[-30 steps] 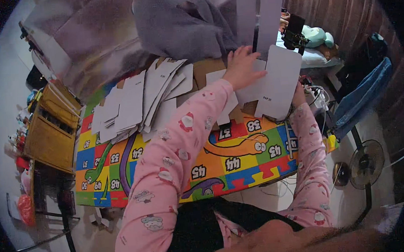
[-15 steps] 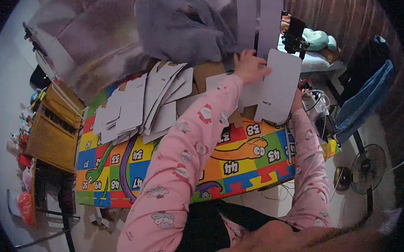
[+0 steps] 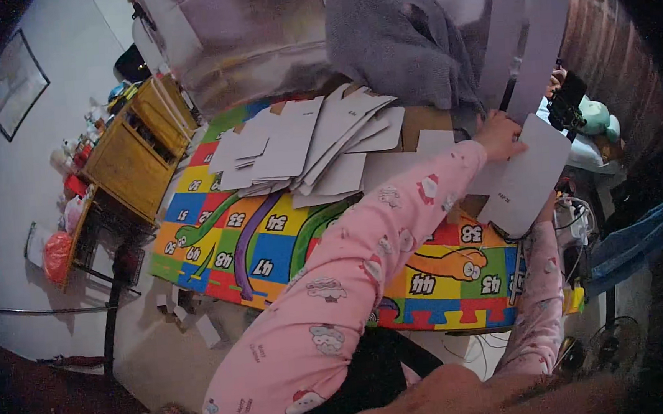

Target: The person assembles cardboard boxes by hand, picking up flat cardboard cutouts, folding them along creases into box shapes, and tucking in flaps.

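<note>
A flat white cardboard piece [image 3: 525,178] with rounded corners is tilted up over the right end of the table. My left hand [image 3: 502,137] reaches across to its upper left edge, with bent fingers gripping there. My right hand [image 3: 548,206] is at its right edge, fingers hidden behind the cardboard; the arm comes up along the table's right side. Left of my left sleeve lies a fanned, overlapping pile of white cardboard pieces [image 3: 289,144], some showing brown undersides.
A colourful numbered puzzle-style mat [image 3: 273,246] covers the table. Grey cloth [image 3: 404,40] lies behind the pile. A phone on a holder [image 3: 568,102] stands at the far right, cables [image 3: 578,217] below it. A wooden cabinet [image 3: 125,171] is at left.
The view has swung left, so everything sits farther right in the picture. My left hand's fingers have drawn in from a more spread pose on the cardboard; the right hand stays at its edge.
</note>
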Demonstrator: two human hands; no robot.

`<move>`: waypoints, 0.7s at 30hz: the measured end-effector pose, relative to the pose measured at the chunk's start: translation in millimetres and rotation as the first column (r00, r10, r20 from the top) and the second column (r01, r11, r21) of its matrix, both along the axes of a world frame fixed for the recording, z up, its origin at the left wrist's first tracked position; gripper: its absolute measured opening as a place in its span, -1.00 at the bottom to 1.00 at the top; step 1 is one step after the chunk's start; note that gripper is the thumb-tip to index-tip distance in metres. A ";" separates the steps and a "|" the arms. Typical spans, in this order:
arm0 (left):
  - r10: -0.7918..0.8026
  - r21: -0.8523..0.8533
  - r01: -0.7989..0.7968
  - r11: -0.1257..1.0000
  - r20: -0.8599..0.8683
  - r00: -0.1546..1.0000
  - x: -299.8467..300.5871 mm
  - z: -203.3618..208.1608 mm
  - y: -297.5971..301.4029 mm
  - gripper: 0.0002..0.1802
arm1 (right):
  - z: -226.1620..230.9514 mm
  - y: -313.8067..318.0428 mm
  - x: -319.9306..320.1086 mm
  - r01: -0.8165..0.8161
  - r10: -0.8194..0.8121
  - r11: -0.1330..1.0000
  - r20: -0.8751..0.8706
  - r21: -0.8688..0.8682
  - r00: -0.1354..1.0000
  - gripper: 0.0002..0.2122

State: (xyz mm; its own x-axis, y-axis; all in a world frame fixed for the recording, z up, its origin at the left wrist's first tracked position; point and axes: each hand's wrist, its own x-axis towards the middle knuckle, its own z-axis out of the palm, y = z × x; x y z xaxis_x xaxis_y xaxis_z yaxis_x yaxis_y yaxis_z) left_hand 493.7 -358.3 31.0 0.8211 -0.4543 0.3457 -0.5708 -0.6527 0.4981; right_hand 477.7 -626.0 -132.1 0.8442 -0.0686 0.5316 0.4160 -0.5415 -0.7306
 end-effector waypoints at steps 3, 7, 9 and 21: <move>-0.007 -0.064 0.007 0.998 -0.001 1.000 -3.7 0.3 -6.1 -0.58 | -22.9 -5.9 8.5 -0.036 0.031 0.994 0.047 0.105 0.998 -0.76; -0.011 -0.071 0.010 0.997 -0.011 1.000 -1.1 -0.3 -3.8 -0.59 | -9.9 -0.1 2.9 -0.071 0.067 0.994 0.043 0.084 0.997 -0.76; -0.005 -0.075 0.004 0.997 -0.014 1.000 -0.1 -0.9 -0.6 -0.59 | -1.7 6.3 1.3 -0.098 0.095 0.993 0.040 0.069 0.995 -0.76; -0.002 -0.053 0.003 0.999 0.021 1.000 -5.4 1.9 -1.7 -0.60 | -14.9 -0.4 12.5 -0.098 0.100 0.986 -0.010 0.132 0.995 -0.76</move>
State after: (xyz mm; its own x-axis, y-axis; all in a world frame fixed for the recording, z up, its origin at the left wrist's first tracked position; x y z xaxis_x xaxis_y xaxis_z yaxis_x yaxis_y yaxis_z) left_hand 488.3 -360.0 32.9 0.8123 -0.4369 0.3864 -0.5831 -0.6242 0.5200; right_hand 490.2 -626.4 -147.0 0.8587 -0.0529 0.5098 0.4502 -0.3973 -0.7997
